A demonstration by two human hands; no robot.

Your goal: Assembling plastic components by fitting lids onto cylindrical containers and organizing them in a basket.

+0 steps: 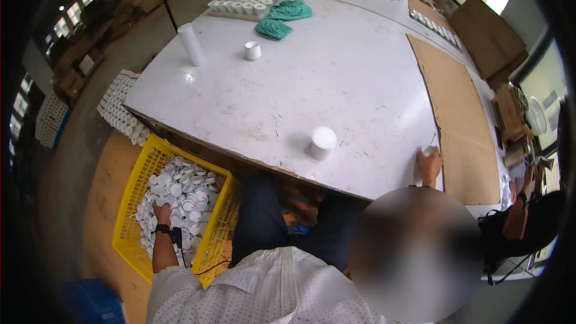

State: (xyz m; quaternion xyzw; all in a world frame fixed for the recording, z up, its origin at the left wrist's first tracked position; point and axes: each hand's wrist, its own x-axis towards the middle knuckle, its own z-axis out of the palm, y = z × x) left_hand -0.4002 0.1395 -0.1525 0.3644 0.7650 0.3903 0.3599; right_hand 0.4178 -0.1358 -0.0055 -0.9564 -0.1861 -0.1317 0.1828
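Note:
My left hand (161,213) reaches into a yellow plastic crate (125,207), its fingers closed at a white disc among the heap. The heap is of white round discs (191,205), several with thin stems or wires. On the table's right side, my right hand (429,165) has its fingers curled round a small pale cup-shaped piece (428,150), mostly covered by them. A blurred patch hides the arm behind this hand. A white cylindrical cup (323,143) stands upright near the table's front edge, apart from both hands.
Farther off on the white table (336,78) are a small white cup (252,51), a tall white tube (190,44), a green cloth (285,18) and a tray of white cups (252,0). A cardboard sheet (462,126) lies right. Another person's hand (528,177) shows far right.

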